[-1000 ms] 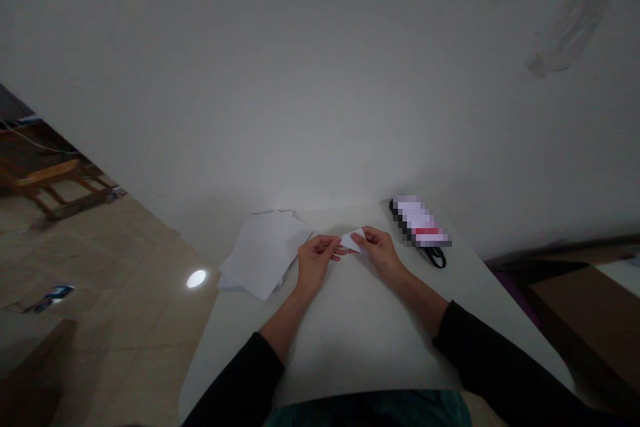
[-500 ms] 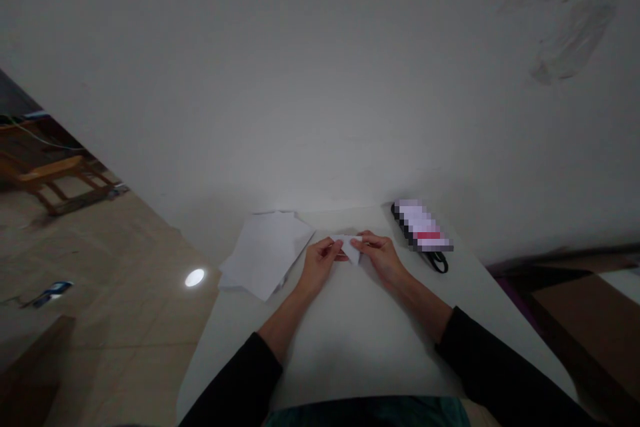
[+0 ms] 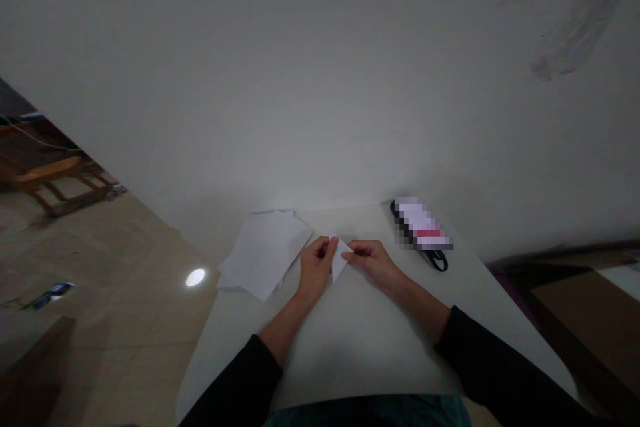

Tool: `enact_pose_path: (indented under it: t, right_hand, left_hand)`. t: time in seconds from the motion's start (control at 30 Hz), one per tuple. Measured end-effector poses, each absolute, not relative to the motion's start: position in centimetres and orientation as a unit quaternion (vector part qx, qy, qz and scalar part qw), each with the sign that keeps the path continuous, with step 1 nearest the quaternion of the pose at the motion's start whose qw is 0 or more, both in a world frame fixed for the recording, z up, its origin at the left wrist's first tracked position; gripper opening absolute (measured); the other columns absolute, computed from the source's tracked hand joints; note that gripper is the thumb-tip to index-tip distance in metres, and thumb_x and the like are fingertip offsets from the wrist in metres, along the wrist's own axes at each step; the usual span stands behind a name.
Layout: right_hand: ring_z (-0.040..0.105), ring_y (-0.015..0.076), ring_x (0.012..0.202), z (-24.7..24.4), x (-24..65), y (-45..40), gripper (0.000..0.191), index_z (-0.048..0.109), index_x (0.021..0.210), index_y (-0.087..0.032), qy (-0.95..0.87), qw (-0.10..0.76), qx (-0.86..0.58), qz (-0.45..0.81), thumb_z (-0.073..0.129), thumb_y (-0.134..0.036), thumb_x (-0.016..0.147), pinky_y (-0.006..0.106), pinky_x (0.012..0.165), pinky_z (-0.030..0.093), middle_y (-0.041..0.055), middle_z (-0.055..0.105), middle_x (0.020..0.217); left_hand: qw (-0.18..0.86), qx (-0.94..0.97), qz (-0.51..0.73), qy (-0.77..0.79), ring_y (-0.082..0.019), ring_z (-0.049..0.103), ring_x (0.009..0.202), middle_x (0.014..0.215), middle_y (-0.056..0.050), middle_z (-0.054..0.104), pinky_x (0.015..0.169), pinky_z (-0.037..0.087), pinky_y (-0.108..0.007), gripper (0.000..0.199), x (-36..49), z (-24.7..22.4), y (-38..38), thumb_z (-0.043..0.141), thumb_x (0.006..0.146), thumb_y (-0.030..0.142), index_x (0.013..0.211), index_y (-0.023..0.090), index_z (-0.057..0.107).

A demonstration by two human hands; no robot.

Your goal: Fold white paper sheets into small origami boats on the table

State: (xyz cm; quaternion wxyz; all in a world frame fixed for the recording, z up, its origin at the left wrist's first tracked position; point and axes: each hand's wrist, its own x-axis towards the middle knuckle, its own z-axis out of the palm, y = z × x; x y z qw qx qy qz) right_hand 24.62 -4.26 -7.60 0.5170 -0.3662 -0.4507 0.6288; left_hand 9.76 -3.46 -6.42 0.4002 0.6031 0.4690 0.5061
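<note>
A small folded piece of white paper [image 3: 339, 263], pointed at its lower end, is held up between both hands over the white table [image 3: 365, 340]. My left hand [image 3: 316, 268] pinches its upper left part between thumb and curled fingers. On the other side, my right hand [image 3: 375, 263] grips the right corner with thumb and forefinger. Left of my left hand lies a loose stack of white paper sheets [image 3: 270, 253]. Fingers hide parts of the folded paper's edges.
A phone [image 3: 423, 223] with a blurred screen and a black strap lies at the table's back right. Behind the table rises a grey wall [image 3: 320, 80]. A wooden chair [image 3: 55, 170] stands on the floor at the far left.
The folded paper has turned and shifted slightly left, its point now lower. My left hand has tilted more upright, and my right hand has moved its grip to the paper's right corner.
</note>
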Motion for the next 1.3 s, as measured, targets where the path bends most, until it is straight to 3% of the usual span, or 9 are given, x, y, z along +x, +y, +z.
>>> enact_pose_path:
  t: [0.2,0.33,0.6,0.87,1.0,1.13,1.3]
  right_hand:
    - [0.065,0.0183,0.068,-7.7,25.3,-3.9,0.027,0.076,0.077,-0.018,-0.451,0.507,-0.327,0.658,0.083,-0.040,0.064,0.033,0.071,0.048,0.0036,0.074,0.075]
    - [0.064,0.0180,0.068,-8.2,25.7,-3.6,0.027,0.077,0.081,-0.017,-0.457,0.494,-0.321,0.666,0.082,-0.038,0.065,0.032,0.070,0.046,0.0046,0.074,0.076]
    - [0.058,0.0143,0.065,-8.7,25.6,-3.4,0.025,0.077,0.079,-0.017,-0.470,0.499,-0.332,0.649,0.083,-0.037,0.065,0.029,0.066,0.040,0.0018,0.069,0.074]
    - [0.058,0.0158,0.071,-7.6,26.0,-3.3,0.023,0.076,0.076,-0.015,-0.451,0.466,-0.307,0.697,0.083,-0.034,0.065,0.031,0.074,0.040,0.0024,0.068,0.071]
    - [0.062,0.0179,0.074,-7.1,26.0,-3.2,0.027,0.076,0.080,-0.016,-0.376,0.491,-0.293,0.730,0.086,-0.030,0.060,0.033,0.077,0.043,0.0043,0.071,0.075]
    - [0.063,0.0172,0.073,-7.4,25.7,-3.2,0.028,0.076,0.080,-0.016,-0.361,0.514,-0.303,0.717,0.087,-0.032,0.059,0.031,0.074,0.044,0.0042,0.073,0.076]
    - [0.058,0.0127,0.063,-8.5,25.5,-3.1,0.029,0.076,0.077,-0.016,-0.393,0.538,-0.328,0.670,0.086,-0.037,0.061,0.027,0.064,0.039,0.0018,0.071,0.070]
  left_hand:
    - [0.500,0.590,0.489,0.403,-0.008,0.043,0.049,0.066,0.002,0.052,0.042,0.032,-0.020,0.046,9.5,-6.1,-3.2,0.054,0.088,0.054,0.099,0.012,0.069]
    - [0.543,0.568,0.491,0.377,-0.007,0.043,0.050,0.070,0.001,0.053,0.043,0.033,-0.019,0.046,9.4,-6.0,-3.0,0.061,0.085,0.052,0.107,0.013,0.068]
    - [0.499,0.552,0.538,0.395,-0.008,0.046,0.059,0.074,0.000,0.053,0.050,0.034,-0.020,0.031,9.1,-6.5,-2.5,0.069,0.080,0.043,0.088,0.014,0.075]
    - [0.582,0.528,0.501,0.362,-0.006,0.044,0.048,0.059,0.004,0.054,0.046,0.034,-0.019,0.036,8.8,-6.5,-2.4,0.072,0.078,0.042,0.101,0.014,0.070]
    - [0.572,0.543,0.498,0.361,-0.009,0.054,0.051,0.061,0.002,0.058,0.046,0.041,-0.020,0.037,8.8,-6.1,-2.5,0.075,0.074,0.042,0.098,0.015,0.067]
    - [0.548,0.534,0.514,0.388,-0.012,0.062,0.057,0.064,0.000,0.064,0.053,0.048,-0.022,0.035,8.9,-5.9,-2.6,0.078,0.072,0.040,0.094,0.014,0.068]
    - [0.520,0.545,0.531,0.387,-0.011,0.060,0.057,0.062,-0.001,0.065,0.057,0.049,-0.022,0.027,8.7,-6.1,-2.5,0.074,0.077,0.038,0.088,0.013,0.073]
